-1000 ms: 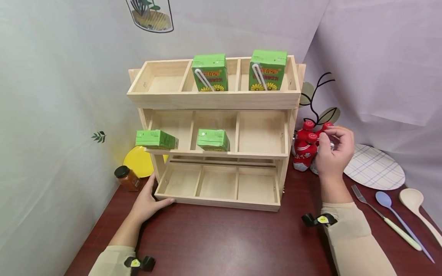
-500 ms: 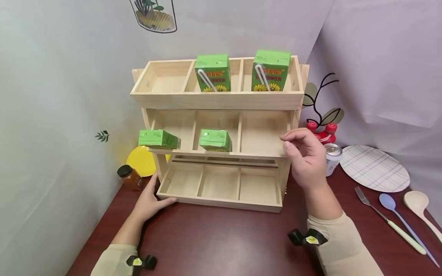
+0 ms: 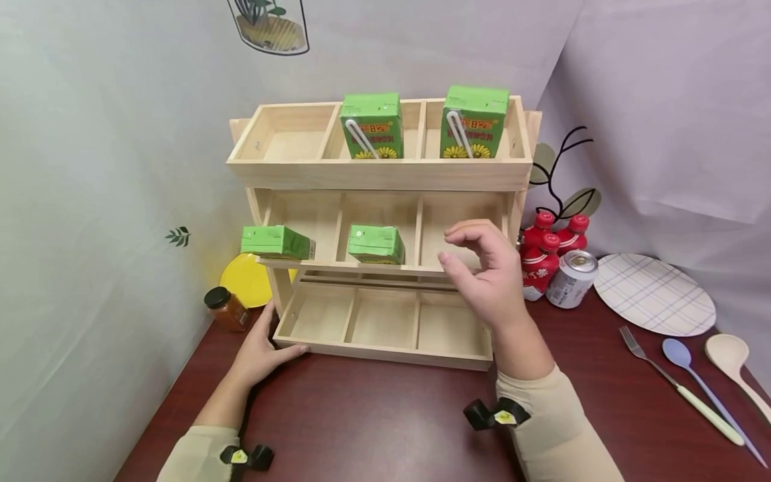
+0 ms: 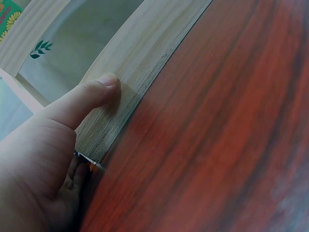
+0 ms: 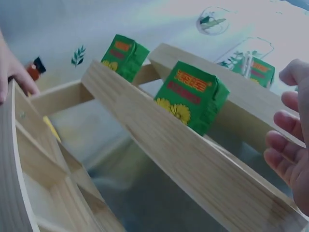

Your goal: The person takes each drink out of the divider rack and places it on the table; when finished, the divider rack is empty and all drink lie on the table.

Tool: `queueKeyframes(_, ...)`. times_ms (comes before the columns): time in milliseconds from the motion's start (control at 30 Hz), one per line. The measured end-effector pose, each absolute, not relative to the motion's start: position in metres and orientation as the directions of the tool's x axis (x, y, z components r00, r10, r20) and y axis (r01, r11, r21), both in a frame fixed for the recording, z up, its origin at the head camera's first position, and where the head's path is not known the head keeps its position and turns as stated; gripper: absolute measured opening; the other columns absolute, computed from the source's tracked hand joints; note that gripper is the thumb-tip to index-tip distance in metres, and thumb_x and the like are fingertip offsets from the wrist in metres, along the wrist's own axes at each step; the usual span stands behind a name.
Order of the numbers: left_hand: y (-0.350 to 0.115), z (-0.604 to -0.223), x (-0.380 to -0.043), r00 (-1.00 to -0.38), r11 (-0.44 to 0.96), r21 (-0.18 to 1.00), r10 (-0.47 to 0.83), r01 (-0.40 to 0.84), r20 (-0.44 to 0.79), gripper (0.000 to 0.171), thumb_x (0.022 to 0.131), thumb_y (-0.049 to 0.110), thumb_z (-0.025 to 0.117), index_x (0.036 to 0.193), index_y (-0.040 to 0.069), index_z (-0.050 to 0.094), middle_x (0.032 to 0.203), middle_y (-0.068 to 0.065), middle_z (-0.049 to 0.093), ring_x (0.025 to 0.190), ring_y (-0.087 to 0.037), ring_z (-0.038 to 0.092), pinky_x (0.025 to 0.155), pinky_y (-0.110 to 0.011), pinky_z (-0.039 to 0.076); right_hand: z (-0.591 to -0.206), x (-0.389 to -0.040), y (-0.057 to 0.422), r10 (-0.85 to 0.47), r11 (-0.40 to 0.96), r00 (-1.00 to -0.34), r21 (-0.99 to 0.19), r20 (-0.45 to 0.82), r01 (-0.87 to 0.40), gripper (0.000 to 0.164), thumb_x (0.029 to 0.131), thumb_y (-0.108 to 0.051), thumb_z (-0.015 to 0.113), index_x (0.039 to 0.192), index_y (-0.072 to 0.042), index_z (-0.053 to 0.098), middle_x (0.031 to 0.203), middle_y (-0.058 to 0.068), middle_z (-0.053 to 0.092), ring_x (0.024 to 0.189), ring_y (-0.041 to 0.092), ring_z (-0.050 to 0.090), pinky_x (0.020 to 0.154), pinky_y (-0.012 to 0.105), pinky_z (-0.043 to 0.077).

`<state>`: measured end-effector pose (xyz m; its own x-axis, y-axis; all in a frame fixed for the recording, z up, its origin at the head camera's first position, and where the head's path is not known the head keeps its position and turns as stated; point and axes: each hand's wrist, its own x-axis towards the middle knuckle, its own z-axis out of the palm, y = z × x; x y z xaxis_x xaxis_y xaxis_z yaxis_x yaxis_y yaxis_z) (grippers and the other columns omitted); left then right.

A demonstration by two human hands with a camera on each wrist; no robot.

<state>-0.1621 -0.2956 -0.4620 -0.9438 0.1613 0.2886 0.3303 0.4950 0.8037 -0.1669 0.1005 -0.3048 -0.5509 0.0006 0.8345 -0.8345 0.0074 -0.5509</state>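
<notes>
A three-tier wooden shelf rack (image 3: 379,176) with divided trays stands on the dark red table. My left hand (image 3: 259,356) holds its bottom tray at the left front corner; in the left wrist view the thumb (image 4: 99,92) lies on the tray's front board. My right hand (image 3: 492,280) holds nothing, thumb and fingers loosely curved and apart, in front of the middle tier's right compartment. Green drink cartons stand in the top tier's middle (image 3: 372,126) and right (image 3: 474,122) compartments. On the middle tier, one carton (image 3: 376,245) is in the middle compartment, another (image 3: 277,242) at the left.
Right of the rack are red bottles (image 3: 540,264), a silver can (image 3: 572,279) and a checked plate (image 3: 655,294). Nearer lie a fork (image 3: 680,385), a blue spoon (image 3: 711,395) and a ladle (image 3: 727,355). At left are a jar (image 3: 225,309) and a yellow plate (image 3: 245,281).
My right hand has moved left from beside the red bottles to the front of the rack's middle tier, uncovering the can. The left hand stays at the rack's corner.
</notes>
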Motion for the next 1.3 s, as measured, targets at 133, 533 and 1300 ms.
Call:
queueKeyframes(133, -0.296, -0.462, -0.161, -0.941, 0.497, 0.800, 0.164, 0.337, 0.295, 0.112, 0.064, 0.016, 0.092, 0.153, 0.012, 0.025, 0.144, -0.018, 0.042, 0.127, -0.031, 0.045, 0.096, -0.013, 0.036, -0.312, -0.174, 0.088, -0.035, 0.050, -0.538, -0.536, 0.842, -0.842, 0.026, 0.077, 0.005, 0.069, 0.100, 0.012, 0.060, 0.107, 0.023, 0.060, 0.101, 0.029, 0.057, 0.092, 0.038, 0.048)
queueKeyframes(533, -0.295, -0.461, -0.164, -0.940, 0.500, 0.795, 0.169, 0.342, 0.298, 0.111, 0.064, 0.016, 0.092, 0.152, 0.011, 0.026, 0.144, -0.018, 0.042, 0.127, -0.031, 0.045, 0.095, -0.012, 0.036, -0.339, -0.187, 0.064, -0.324, 0.337, -0.511, -0.408, 0.796, -0.849, 0.075, 0.084, -0.024, 0.073, 0.149, -0.014, 0.039, 0.152, 0.004, 0.036, 0.138, 0.023, 0.035, 0.111, 0.044, 0.027)
queueKeyframes(1300, -0.307, -0.486, -0.173, -0.943, 0.514, 0.791, 0.149, 0.332, 0.298, 0.117, 0.062, 0.022, 0.093, 0.154, 0.028, 0.021, 0.146, -0.006, 0.041, 0.127, -0.023, 0.045, 0.096, -0.011, 0.034, -0.352, -0.188, 0.046, -0.309, 0.488, -0.475, -0.291, 0.824, -0.823, 0.055, 0.076, -0.003, 0.070, 0.129, -0.013, 0.059, 0.127, 0.008, 0.052, 0.117, 0.028, 0.045, 0.102, 0.038, 0.036)
